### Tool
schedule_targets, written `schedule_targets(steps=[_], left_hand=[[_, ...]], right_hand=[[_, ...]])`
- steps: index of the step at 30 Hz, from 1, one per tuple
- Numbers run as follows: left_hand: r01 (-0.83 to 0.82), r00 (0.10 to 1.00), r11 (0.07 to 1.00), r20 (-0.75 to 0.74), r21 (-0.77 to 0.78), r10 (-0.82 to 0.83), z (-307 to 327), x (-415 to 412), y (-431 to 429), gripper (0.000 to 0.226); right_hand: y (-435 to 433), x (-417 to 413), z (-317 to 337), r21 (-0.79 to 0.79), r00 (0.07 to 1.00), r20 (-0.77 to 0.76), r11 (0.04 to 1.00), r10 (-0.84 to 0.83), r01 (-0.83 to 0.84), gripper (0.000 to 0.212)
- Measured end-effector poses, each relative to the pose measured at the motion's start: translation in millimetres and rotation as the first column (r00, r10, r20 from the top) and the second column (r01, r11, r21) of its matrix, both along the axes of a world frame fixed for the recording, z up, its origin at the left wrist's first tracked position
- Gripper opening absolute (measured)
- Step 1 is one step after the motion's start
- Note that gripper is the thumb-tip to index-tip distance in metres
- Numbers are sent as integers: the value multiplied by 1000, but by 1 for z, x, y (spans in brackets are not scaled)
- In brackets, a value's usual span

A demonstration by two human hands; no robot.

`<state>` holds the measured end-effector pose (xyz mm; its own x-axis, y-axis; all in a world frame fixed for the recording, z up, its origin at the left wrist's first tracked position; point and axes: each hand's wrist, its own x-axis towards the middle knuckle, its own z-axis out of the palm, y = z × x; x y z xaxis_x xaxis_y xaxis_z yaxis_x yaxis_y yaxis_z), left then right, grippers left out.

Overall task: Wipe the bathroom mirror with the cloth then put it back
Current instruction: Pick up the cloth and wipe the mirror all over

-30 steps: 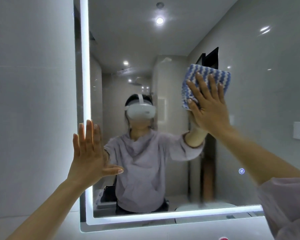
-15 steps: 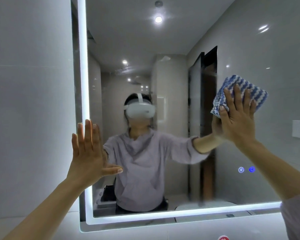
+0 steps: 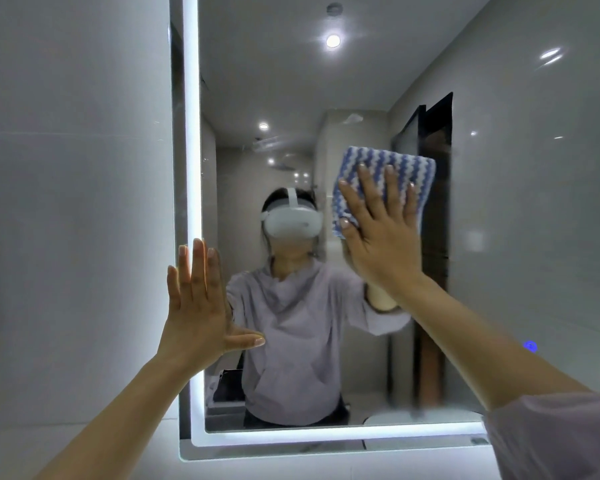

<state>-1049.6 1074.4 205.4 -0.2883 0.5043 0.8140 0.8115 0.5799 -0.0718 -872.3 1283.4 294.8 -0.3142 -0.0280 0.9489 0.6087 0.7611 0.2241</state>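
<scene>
The blue-and-white cloth (image 3: 381, 161) lies flat on the mirror (image 3: 506, 209) in its upper middle, beside the reflected headset, pinned there by the right hand (image 3: 383, 237), whose fingers are spread straight over it and curl round nothing. That is the main risk: only palm pressure holds the cloth, so if the push slackens during a stroke or the folded layers slide on each other, it could slip out and drop below the frame. The left hand (image 3: 198, 306) is also flat, fingers straight and together, thumb out, and appears to rest on the mirror's left edge over the lit strip (image 3: 192, 133) - bare skin there is likely to leave prints on the glass that need another pass. A wide sweep to the lower right could brush the glowing blue touch icon (image 3: 530, 346) and probably switch something. Where the cloth goes back is not in view, so that step cannot be judged. Counted: one cloth, one mirror, two hands, one lit strip round the border, one blue icon showing - and one sleeve (image 3: 551, 441) at the right corner.
</scene>
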Motion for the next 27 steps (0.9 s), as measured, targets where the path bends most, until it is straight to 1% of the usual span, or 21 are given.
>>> schedule_targets(steps=[3, 9, 12, 15, 19, 24, 27], left_hand=[[14, 1000, 1000, -1, 9, -14, -1, 0, 0, 138], [5, 1000, 1000, -8, 8, -5, -2, -2, 0, 139], [13, 1000, 1000, -10, 13, -13, -2, -3, 0, 134], [24, 1000, 1000, -13, 15, -24, -2, -4, 0, 132], [31, 999, 999, -9, 21, -30, -2, -4, 1, 131], [28, 1000, 999, -2, 18, -28, -2, -3, 1, 133], [33, 999, 999, 11, 13, -33, -1, -2, 0, 135]], right_hand=[[-31, -29, 8, 38, 998, 54, 999, 21, -23, 56], [-80, -82, 15, 169, 974, 216, 979, 71, -109, 55], [-94, -97, 25, 208, 956, 290, 972, 47, -111, 55], [-93, -98, 35, 236, 947, 322, 967, 21, -101, 55], [-87, -91, 43, 249, 948, 316, 961, 39, -122, 53], [-73, -77, 54, 203, 977, 197, 971, 86, -127, 51], [-65, -68, 58, 194, 982, 152, 972, 108, -136, 50]])
